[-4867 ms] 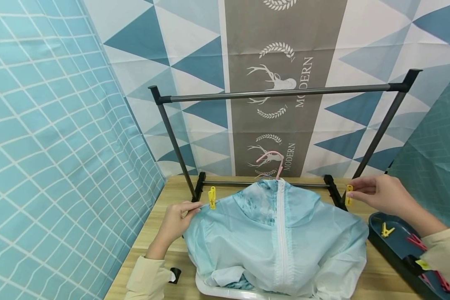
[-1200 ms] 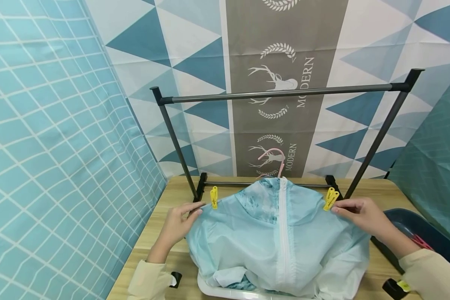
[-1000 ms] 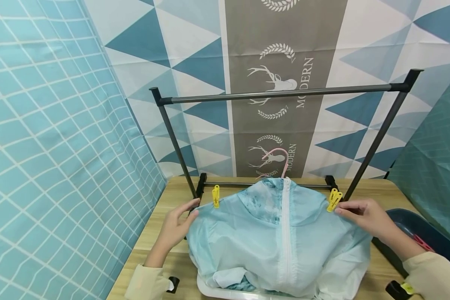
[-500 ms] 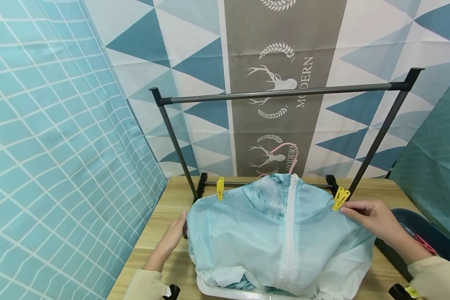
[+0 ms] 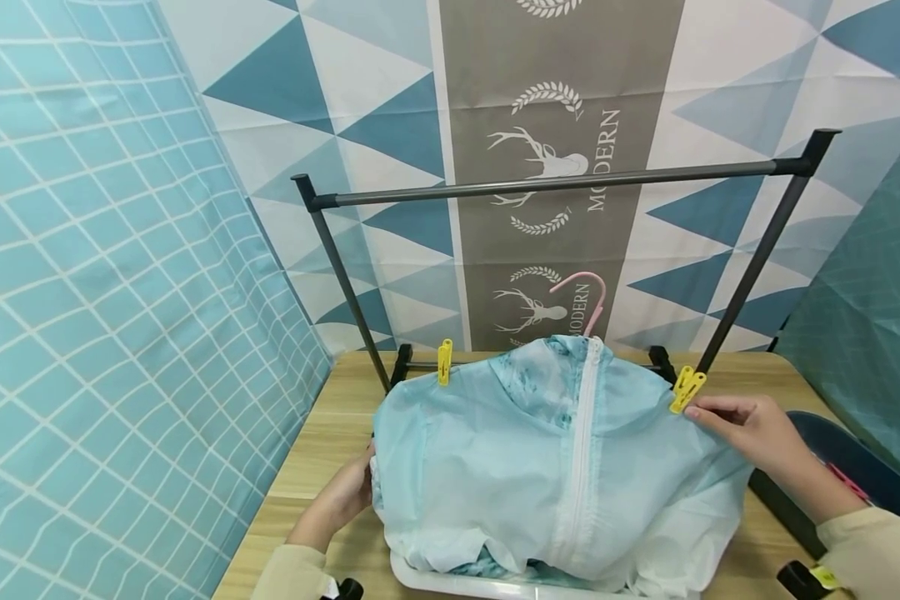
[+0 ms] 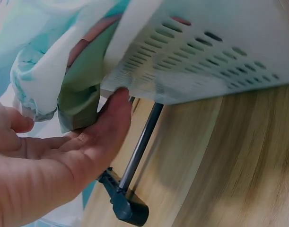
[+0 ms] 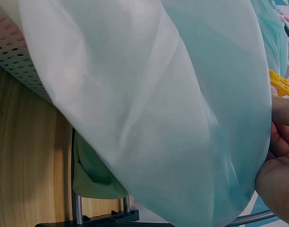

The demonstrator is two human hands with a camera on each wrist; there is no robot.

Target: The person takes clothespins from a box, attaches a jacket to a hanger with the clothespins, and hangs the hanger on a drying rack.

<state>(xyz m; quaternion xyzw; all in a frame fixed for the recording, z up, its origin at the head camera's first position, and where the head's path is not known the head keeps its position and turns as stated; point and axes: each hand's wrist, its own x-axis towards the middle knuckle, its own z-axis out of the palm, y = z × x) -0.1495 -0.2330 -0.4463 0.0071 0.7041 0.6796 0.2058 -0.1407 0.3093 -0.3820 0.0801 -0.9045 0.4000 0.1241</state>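
Observation:
A light blue zip jacket point(image 5: 510, 450) sits on a hanger whose pink hook point(image 5: 600, 292) rises from the collar. One yellow clothespin point(image 5: 445, 362) grips its left shoulder; another yellow clothespin point(image 5: 687, 389) is on the right shoulder. My right hand point(image 5: 753, 429) pinches the jacket's right shoulder just beside that clothespin. My left hand point(image 5: 341, 492) is at the jacket's left side, its fingertips hidden in the head view. In the left wrist view, that hand lies palm up with extended fingers beneath a sleeve cuff point(image 6: 38, 90) and green cloth point(image 6: 83, 99).
Under the jacket stands a white perforated basket point(image 5: 487, 587) holding clothes. Behind it rises a dark metal rack with a top bar point(image 5: 555, 185). A dark blue tray point(image 5: 810, 427) with a pink clothespin point(image 5: 847, 482) lies at right on the wooden table point(image 5: 322, 417).
My right hand has come from the rack's side with the second clothespin, now on the right shoulder. My left hand has slid from the left shoulder down the side; jacket and hook have risen slightly rightward.

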